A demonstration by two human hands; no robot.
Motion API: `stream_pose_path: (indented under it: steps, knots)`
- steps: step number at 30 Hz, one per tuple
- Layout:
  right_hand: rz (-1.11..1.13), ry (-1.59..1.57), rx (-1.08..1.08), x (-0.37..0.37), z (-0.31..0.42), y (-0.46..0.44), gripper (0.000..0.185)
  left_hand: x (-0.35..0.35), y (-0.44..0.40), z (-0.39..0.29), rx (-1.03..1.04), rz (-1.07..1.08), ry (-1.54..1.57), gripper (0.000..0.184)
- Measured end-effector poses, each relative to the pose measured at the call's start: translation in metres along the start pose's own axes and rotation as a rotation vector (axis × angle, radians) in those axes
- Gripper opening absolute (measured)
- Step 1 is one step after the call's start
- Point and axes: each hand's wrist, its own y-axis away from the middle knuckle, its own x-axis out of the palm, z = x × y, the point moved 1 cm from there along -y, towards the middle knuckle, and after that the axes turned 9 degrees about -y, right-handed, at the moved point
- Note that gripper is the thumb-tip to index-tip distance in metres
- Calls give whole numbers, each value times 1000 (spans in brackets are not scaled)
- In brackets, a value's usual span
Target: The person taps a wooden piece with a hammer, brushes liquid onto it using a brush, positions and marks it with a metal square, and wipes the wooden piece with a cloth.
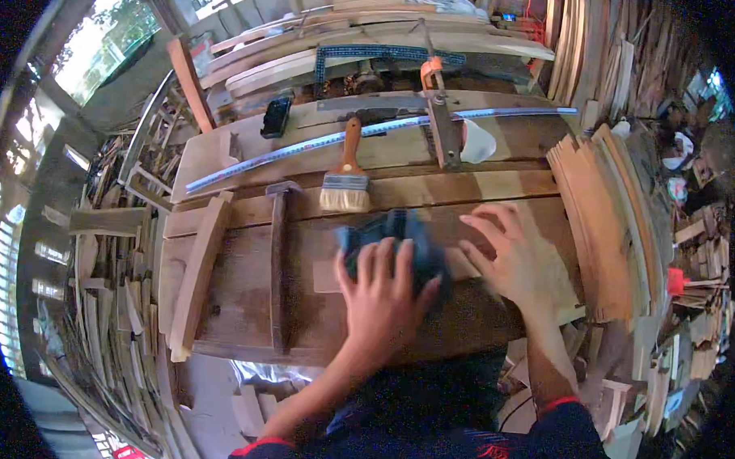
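My left hand (379, 299) lies over a dark blue cloth (392, 226), its fingers curled on the bundle, which is smeared by motion. Beneath the cloth is a pale flat wooden piece (325, 277) on the workbench (243, 306); the cloth hides its middle. My right hand (512, 255), slightly blurred, has its fingers apart and bent near the right end of that piece. Whether it touches the wood I cannot tell. Just beyond the cloth rests a wide paintbrush (347, 176), bristles toward me. A hammer (281, 259) lies left of my left hand.
A wooden strip (200, 280) lies at the bench's left. Farther back are a long measuring rule (305, 150), a black box-like object (276, 117), a clamp (439, 111) and a dark framing square (365, 53). Stacked curved boards (590, 229) border the right side.
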Motion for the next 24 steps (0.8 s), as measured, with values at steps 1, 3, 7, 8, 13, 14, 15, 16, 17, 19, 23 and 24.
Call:
stream_pose_path:
  steps: [1, 3, 7, 8, 13, 14, 15, 16, 17, 19, 23, 24]
  knots:
    - [-43, -95, 1, -3, 6, -6, 52, 4, 0, -7, 39, -16, 16, 58]
    - [-142, -364, -14, -49, 31, -8, 55, 3, 0, -8, 24, 23, 41, 60]
    - [-344, -719, -256, -110, 77, -52, 59, -19, 5, 20, 6, 123, 35, 60]
    - [-338, -743, -313, -115, 83, -57, 60, -8, 9, 17, 11, 62, 26, 60]
    - [-358, -805, -351, -124, 83, -58, 65, -7, 9, 19, -21, 26, -23, 60]
    - [-357, -803, -351, -124, 82, -53, 66, -8, 13, 16, -25, 35, -27, 60]
    - [-356, -809, -355, -124, 80, -51, 68, -9, 13, 15, -42, 43, -20, 60]
    - [-354, -814, -356, -123, 78, -49, 69, -10, 11, 16, -56, 51, -7, 60]
    - [-363, -813, -359, -123, 75, -47, 70, -9, 11, 12, -45, 58, 14, 59]
    - [-377, -817, -381, -125, 77, -51, 72, -7, 11, 7, 14, 63, 27, 61]
    - [-409, -815, -378, -132, 79, -54, 77, -9, 13, 10, 64, 78, 29, 61]
    - [-420, -813, -384, -134, 79, -52, 79, -10, 12, 13, 50, 86, 38, 60]
